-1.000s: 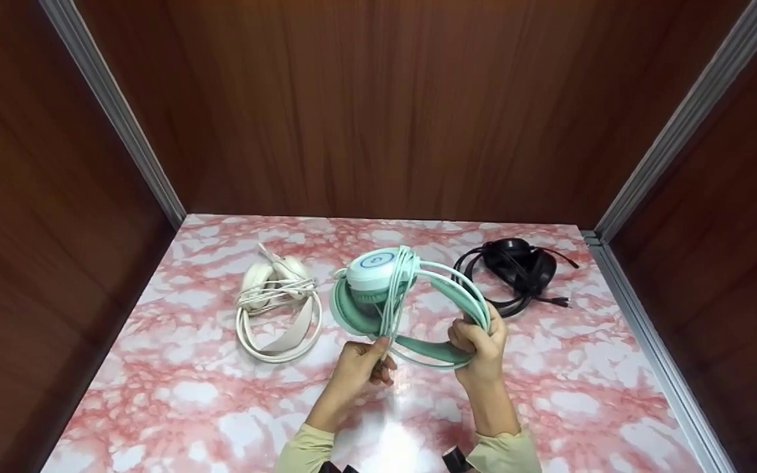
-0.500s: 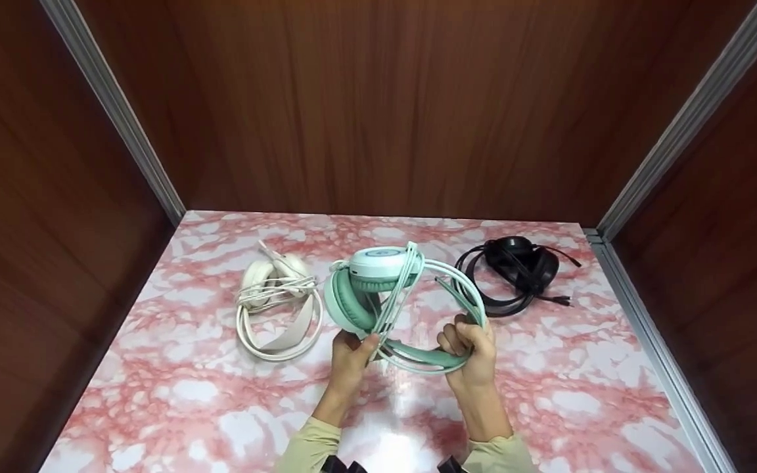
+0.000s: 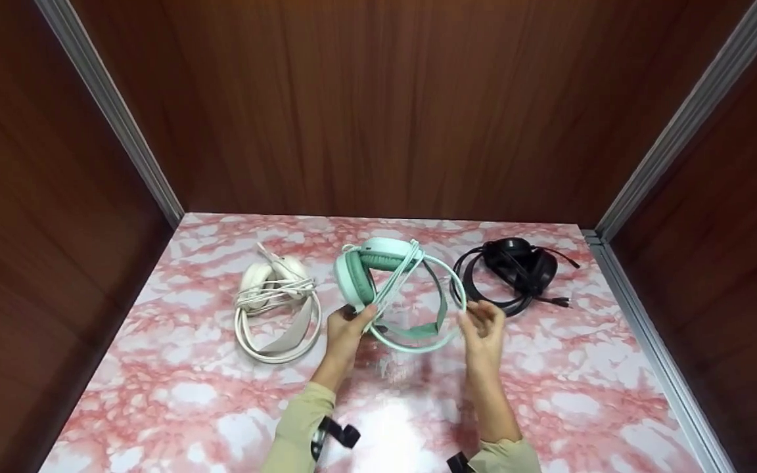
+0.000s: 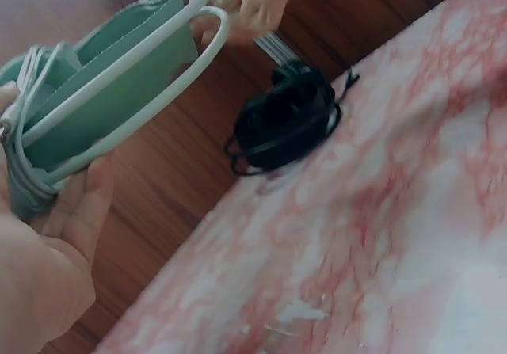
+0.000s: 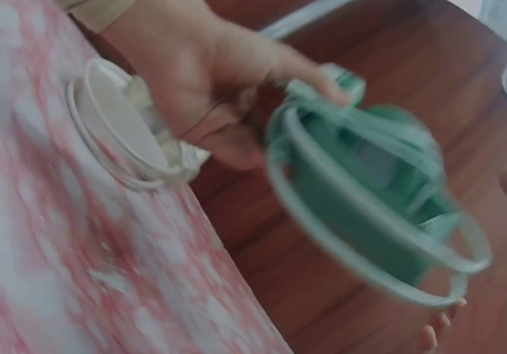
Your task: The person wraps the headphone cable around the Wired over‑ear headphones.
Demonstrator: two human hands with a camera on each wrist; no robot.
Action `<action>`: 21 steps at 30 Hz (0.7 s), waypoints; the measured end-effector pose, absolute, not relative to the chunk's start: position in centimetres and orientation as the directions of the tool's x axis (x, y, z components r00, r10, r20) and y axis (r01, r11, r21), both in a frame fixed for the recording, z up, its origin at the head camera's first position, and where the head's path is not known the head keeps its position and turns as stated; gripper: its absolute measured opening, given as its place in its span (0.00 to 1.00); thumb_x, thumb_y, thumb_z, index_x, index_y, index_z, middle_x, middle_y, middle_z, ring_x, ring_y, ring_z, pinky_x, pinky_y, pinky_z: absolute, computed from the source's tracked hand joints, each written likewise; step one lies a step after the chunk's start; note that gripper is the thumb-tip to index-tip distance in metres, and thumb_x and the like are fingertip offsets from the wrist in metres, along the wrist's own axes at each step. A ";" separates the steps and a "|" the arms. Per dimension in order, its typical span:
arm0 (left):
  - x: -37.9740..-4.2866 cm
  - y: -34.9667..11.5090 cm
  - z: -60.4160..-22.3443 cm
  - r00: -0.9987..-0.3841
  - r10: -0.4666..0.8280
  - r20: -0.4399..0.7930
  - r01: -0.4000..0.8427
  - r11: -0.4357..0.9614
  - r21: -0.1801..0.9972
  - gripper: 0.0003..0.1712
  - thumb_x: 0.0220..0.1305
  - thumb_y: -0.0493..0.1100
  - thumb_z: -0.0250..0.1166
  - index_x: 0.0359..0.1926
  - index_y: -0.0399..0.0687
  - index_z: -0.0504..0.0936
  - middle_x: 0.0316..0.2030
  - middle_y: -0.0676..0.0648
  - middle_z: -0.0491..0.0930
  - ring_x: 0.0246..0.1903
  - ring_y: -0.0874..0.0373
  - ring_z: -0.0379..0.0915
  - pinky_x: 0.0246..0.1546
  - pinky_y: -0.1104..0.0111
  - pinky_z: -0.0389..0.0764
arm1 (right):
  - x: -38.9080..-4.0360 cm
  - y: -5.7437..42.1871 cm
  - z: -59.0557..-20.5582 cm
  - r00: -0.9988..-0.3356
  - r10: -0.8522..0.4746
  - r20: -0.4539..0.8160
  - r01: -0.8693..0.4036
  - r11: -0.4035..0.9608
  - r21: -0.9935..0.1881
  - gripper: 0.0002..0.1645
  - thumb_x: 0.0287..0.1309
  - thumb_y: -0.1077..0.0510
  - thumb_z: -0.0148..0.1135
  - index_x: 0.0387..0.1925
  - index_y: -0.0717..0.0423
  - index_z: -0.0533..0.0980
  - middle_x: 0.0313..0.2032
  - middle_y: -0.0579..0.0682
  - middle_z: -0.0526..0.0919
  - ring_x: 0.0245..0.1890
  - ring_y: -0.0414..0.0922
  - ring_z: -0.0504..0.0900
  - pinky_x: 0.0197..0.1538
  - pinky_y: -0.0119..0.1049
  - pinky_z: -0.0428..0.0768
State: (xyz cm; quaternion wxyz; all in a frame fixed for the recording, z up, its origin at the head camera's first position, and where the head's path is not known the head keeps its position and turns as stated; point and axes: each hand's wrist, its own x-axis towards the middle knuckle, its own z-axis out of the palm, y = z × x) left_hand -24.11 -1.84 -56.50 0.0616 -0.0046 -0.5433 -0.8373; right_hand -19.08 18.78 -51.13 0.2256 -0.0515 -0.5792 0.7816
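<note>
A mint-green pair of headphones (image 3: 388, 248) is held up over the middle of the table, its thin cable wound round the ear cups and band. My left hand (image 3: 344, 335) grips the lower ear cup and the wound cable, thumb on the near side. At the right end of the outer headband, my right hand (image 3: 485, 332) holds the band lightly between thumb and fingertips. The left wrist view shows the right hand's fingers (image 4: 252, 5) at the band's end. In the right wrist view the headphones (image 5: 356, 196) are blurred, with right fingertips (image 5: 437, 328) just below.
White headphones (image 3: 278, 309) with wound cable lie to the left on the red-and-white marbled table (image 3: 194, 394). Black headphones (image 3: 520, 266) lie at the back right, close to my right hand. Brown wood-look panels (image 3: 378, 105) enclose the back and sides.
The mint-green headphones have turned, showing the ear cups more edge-on, and the band has moved slightly away from me. My right hand has gone from a full grip to a lighter fingertip hold.
</note>
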 end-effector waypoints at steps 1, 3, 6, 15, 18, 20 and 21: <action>-24.7 -1.8 -56.8 -0.995 -0.091 0.040 0.074 -0.402 0.913 0.15 0.59 0.40 0.70 0.38 0.31 0.79 0.27 0.41 0.81 0.24 0.46 0.82 0.30 0.62 0.83 | -19.0 19.1 -51.1 -0.879 0.436 0.193 -0.302 -0.193 -0.934 0.22 0.60 0.71 0.57 0.54 0.69 0.61 0.50 0.62 0.72 0.51 0.50 0.72 0.52 0.29 0.72; -26.0 -1.6 -57.5 -0.996 -0.081 -0.030 0.006 -0.406 0.914 0.16 0.59 0.43 0.70 0.37 0.33 0.79 0.26 0.41 0.82 0.25 0.44 0.83 0.30 0.61 0.84 | -18.7 19.7 -51.0 -0.858 0.464 0.220 -0.325 -0.159 -0.932 0.18 0.61 0.71 0.56 0.51 0.69 0.63 0.48 0.62 0.73 0.49 0.47 0.74 0.51 0.28 0.72; -27.9 -1.2 -58.6 -0.989 -0.090 -0.117 -0.071 -0.404 0.912 0.19 0.57 0.48 0.72 0.36 0.36 0.79 0.25 0.42 0.82 0.25 0.48 0.83 0.27 0.62 0.84 | -18.3 20.3 -51.0 -0.870 0.433 0.235 -0.333 -0.166 -0.928 0.12 0.62 0.71 0.55 0.46 0.69 0.65 0.40 0.59 0.76 0.40 0.43 0.78 0.44 0.30 0.75; -32.3 -0.8 -60.7 -0.948 -0.206 -0.241 -0.152 -0.373 0.915 0.29 0.48 0.59 0.76 0.39 0.42 0.79 0.22 0.49 0.77 0.19 0.55 0.76 0.28 0.53 0.82 | -17.0 19.6 -52.6 -0.974 0.099 0.203 -0.217 -0.166 -0.962 0.08 0.65 0.71 0.52 0.37 0.78 0.65 0.23 0.52 0.75 0.23 0.43 0.78 0.32 0.33 0.80; -33.1 -1.1 -61.2 -0.937 -0.228 -0.264 -0.167 -0.372 0.913 0.30 0.47 0.59 0.76 0.40 0.42 0.79 0.23 0.48 0.79 0.20 0.54 0.77 0.30 0.52 0.83 | -16.8 19.3 -52.9 -0.977 0.046 0.206 -0.211 -0.147 -0.966 0.11 0.65 0.69 0.53 0.35 0.78 0.65 0.23 0.51 0.74 0.23 0.42 0.77 0.32 0.33 0.80; -33.5 -1.4 -61.4 -0.930 -0.240 -0.277 -0.180 -0.360 0.915 0.30 0.47 0.59 0.77 0.40 0.41 0.80 0.24 0.48 0.79 0.21 0.55 0.79 0.32 0.54 0.83 | -16.7 19.2 -53.0 -0.978 0.021 0.208 -0.209 -0.149 -0.966 0.12 0.66 0.68 0.54 0.34 0.79 0.65 0.22 0.51 0.73 0.22 0.42 0.77 0.32 0.33 0.79; -33.6 -1.5 -61.5 -0.926 -0.246 -0.286 -0.187 -0.356 0.915 0.30 0.47 0.59 0.77 0.40 0.41 0.80 0.25 0.47 0.80 0.22 0.55 0.79 0.32 0.54 0.83 | -16.7 19.2 -53.1 -0.978 0.008 0.210 -0.209 -0.150 -0.966 0.12 0.66 0.68 0.54 0.34 0.79 0.65 0.22 0.51 0.73 0.22 0.42 0.77 0.32 0.33 0.79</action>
